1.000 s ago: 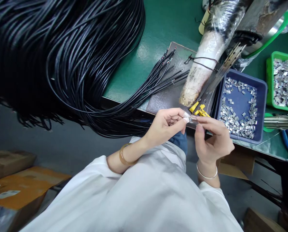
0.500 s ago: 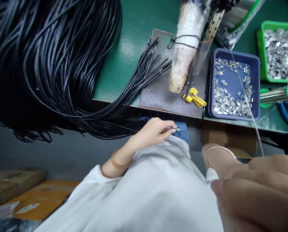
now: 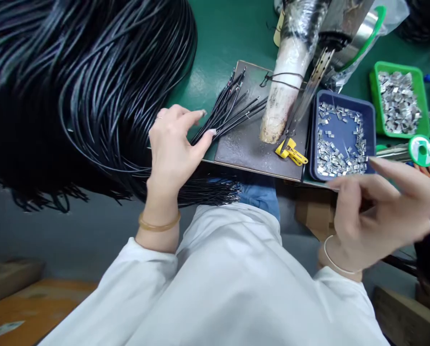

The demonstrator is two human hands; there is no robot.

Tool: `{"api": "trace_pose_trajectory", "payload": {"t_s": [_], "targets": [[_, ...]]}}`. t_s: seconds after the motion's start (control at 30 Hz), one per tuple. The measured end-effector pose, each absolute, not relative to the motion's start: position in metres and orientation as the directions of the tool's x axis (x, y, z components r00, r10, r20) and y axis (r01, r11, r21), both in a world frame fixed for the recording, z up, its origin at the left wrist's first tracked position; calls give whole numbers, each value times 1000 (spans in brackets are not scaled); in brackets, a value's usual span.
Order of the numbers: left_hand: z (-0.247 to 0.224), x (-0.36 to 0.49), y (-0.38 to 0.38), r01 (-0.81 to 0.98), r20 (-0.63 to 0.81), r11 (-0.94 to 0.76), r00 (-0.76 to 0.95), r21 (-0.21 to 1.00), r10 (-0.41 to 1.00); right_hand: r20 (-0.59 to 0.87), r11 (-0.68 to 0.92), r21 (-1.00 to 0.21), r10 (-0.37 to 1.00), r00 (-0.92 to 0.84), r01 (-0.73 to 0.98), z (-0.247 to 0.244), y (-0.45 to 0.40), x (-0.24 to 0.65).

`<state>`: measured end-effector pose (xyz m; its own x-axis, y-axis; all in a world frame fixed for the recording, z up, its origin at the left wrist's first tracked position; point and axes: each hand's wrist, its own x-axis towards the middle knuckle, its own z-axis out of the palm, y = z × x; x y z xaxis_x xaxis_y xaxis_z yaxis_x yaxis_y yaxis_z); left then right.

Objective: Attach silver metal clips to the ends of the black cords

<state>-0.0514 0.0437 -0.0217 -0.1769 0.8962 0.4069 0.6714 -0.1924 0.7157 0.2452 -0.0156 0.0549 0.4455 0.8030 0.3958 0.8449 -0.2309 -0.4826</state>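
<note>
My left hand [image 3: 175, 144] is open over the bundle of black cables [image 3: 232, 113], thumb and forefinger apart on either side of several strands. Whether it touches them I cannot tell. The cables' stripped ends lie on a dark board [image 3: 243, 149]. My right hand [image 3: 384, 211], smeared by motion, hangs in front of the blue tray [image 3: 313, 144] of small metal connectors [image 3: 332, 161]. Its fingers look loosely spread with nothing plainly between them. More cables with metal ends [image 3: 229, 192] lie across my lap.
A soldering iron [image 3: 308, 91] points down beside a wrapped white tube [image 3: 281, 105], above a yellow clip-like piece [image 3: 291, 152]. At the right stand a green tray [image 3: 426, 113] of metal parts and a green-flanged spool [image 3: 422, 151]. A large heap of black cable [image 3: 121, 62] fills the left.
My left hand has left my lap, where it pinched a small metal piece, and moved up and left to the cables, opening. My right hand has moved away from the camera towards the blue tray.
</note>
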Motion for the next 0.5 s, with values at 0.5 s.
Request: {"api": "trace_pose_trajectory", "payload": {"t_s": [0.5], "targets": [[-41,-57,9,147,152,-108,-333,983,930,71,-50,-287,995,74,957,2,99,355]]}}
